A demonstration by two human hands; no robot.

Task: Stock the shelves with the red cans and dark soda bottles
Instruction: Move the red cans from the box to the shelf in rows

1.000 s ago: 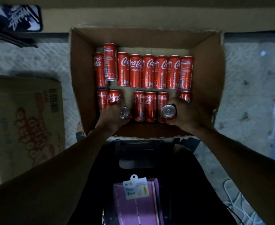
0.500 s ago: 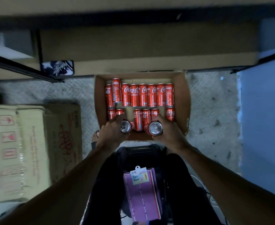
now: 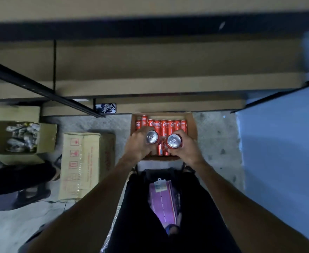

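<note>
An open cardboard box on the floor holds several red cola cans lying in rows. My left hand grips one red can upright, its silver top facing me. My right hand grips a second red can the same way, close beside the first. Both held cans are lifted above the near end of the box. Brown shelf boards in a black metal frame run across the view beyond the box. No dark soda bottles are visible.
A closed cardboard carton lies on the floor to the left, and an open box of crumpled packaging stands further left. A blue panel fills the right side. A black bar slants across the left.
Both hands have lifted their cans up out of the box and drawn them together. The view has pulled back and upward, so the shelves and the left boxes show.
</note>
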